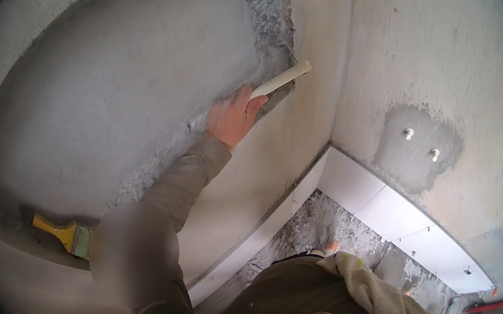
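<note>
Left grip [229, 120] around a flat, pale strip [283, 80].

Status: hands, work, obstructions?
Left hand gripping pale strip by recess edge. Right hand out of view. Yellow-handled brush lower left, apart from left hand. Nothing seen blocking strip.

Creased grey-brown sleeve [190, 171], dark olive top [284, 296].
</note>
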### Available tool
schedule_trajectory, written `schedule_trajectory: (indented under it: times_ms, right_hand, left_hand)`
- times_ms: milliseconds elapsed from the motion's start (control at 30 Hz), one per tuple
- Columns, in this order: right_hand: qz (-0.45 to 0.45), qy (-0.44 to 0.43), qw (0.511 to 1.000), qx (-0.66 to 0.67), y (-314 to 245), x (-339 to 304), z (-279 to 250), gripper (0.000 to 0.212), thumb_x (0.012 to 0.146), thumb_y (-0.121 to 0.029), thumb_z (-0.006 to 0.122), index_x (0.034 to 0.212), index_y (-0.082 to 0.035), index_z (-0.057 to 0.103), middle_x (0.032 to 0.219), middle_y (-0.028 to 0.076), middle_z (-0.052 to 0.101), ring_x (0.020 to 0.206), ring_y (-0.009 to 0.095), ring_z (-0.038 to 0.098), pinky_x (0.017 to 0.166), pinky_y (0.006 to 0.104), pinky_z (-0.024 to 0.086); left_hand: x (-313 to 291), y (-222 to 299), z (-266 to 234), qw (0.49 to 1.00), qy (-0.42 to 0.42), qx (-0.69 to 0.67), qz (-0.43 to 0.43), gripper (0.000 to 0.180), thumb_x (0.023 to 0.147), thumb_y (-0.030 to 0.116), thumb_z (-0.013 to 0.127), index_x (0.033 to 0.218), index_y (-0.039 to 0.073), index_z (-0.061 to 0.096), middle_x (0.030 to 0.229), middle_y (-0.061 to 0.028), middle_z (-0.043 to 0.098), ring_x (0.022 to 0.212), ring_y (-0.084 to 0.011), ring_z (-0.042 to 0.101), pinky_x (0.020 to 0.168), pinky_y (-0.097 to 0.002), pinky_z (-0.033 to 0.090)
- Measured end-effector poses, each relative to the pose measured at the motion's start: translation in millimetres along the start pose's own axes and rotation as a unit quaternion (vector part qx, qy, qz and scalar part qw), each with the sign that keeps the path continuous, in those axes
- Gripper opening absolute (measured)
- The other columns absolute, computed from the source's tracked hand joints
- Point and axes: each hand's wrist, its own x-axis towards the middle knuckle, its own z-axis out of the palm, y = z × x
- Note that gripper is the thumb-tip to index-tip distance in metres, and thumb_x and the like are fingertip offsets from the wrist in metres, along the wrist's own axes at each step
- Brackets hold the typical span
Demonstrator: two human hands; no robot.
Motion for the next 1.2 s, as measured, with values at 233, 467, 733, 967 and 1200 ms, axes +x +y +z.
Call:
schedule_trajectory:
  times_ms: [233,467,733,967,1200]
  right_hand:
    - [0.012,-0.011,0.999,0.048,12,-24,5,0.041,0.078,-0.038,0.065,0.086,0.002,0.065,0.075,0.021,0.063,0.071,0.034,0.064,0.066,0.0445,0.052]
    - [-0.042,-0.038,0.994,0.091,-42,-24,21,0.042,0.081,-0.041,0.063,0.087,0.001,0.063,0.072,0.019,0.061,0.067,0.032,0.062,0.063,0.0429,0.051]
    - [-0.044,-0.065,0.99,0.119,-50,-4,6,0.044,0.084,-0.043,0.06,0.09,0.0,0.061,0.069,0.016,0.059,0.063,0.029,0.06,0.058,0.041,0.05]
    - [-0.031,-0.08,0.986,0.145,-46,11,4,0.045,0.087,-0.046,0.058,0.091,-0.001,0.058,0.067,0.013,0.057,0.059,0.026,0.057,0.055,0.0393,0.048]
    - [-0.037,-0.086,0.98,0.175,-59,18,1,0.047,0.09,-0.048,0.055,0.093,-0.001,0.056,0.065,0.011,0.055,0.055,0.024,0.055,0.051,0.0377,0.047]
  left_hand:
    - [-3,2,2,1.0,0.019,-0.012,-0.003,0.034,0.099,0.04,0.055,0.093,0.006,0.055,0.064,-0.0167,0.059,0.052,-0.0377,0.058,0.043,-0.0459,0.04]
    - [-1,10,-8,1.0,0.015,-0.005,-0.01,0.031,0.098,0.037,0.057,0.095,0.006,0.055,0.073,-0.0153,0.063,0.061,-0.0366,0.063,0.05,-0.0461,0.046]
    - [-4,9,-12,0.998,-0.003,-0.029,-0.055,0.03,0.097,0.035,0.058,0.1,0.005,0.058,0.072,-0.0175,0.063,0.066,-0.0397,0.062,0.054,-0.0479,0.046]
    - [-1,4,-16,0.999,0.024,0.006,-0.048,0.028,0.097,0.032,0.058,0.1,0.005,0.059,0.076,-0.0184,0.063,0.066,-0.0398,0.062,0.056,-0.0464,0.047]
    - [1,14,-13,0.998,0.037,-0.036,-0.035,0.028,0.095,0.029,0.062,0.109,0.005,0.059,0.085,-0.0179,0.065,0.073,-0.0374,0.065,0.062,-0.0436,0.051]
